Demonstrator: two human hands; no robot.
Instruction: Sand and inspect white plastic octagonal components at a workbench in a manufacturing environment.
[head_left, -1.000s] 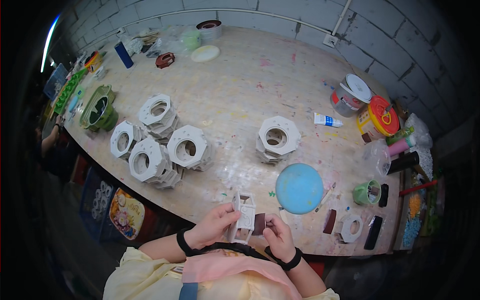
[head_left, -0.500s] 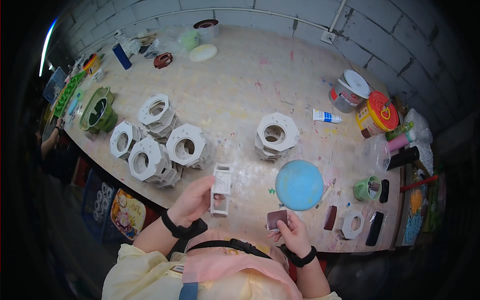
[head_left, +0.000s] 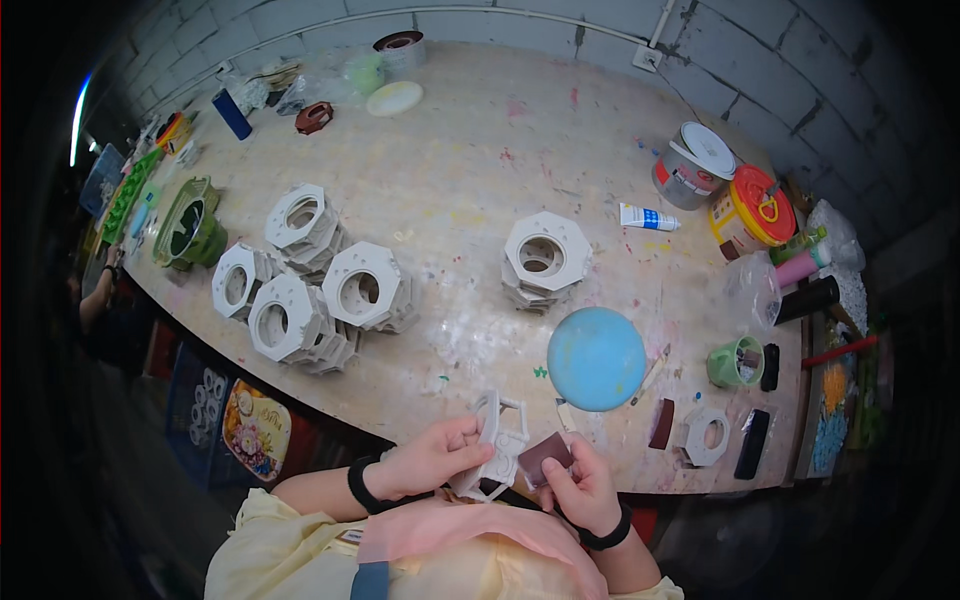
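Observation:
My left hand (head_left: 432,462) grips a white openwork frame piece (head_left: 495,440) at the near table edge, just above my chest. My right hand (head_left: 580,488) pinches a small dark brown square sheet (head_left: 545,455) and holds it against the frame's right side. Both wrists wear black bands. A blue round lid (head_left: 596,358) lies on the table just beyond my right hand. A single stack of white octagonal rings (head_left: 543,258) stands behind it, in the middle of the table.
Several stacks of white octagonal rings (head_left: 318,285) crowd the left. A green ring (head_left: 188,222) sits further left. Paint cans (head_left: 694,165), a red-lidded tub (head_left: 752,210), a glue tube (head_left: 648,217) and a green cup (head_left: 735,362) line the right. Another person's arm (head_left: 95,300) shows at far left.
My left hand brought the white frame back down from the table toward my chest. My right hand with the brown sheet rose to meet it, and the two now touch.

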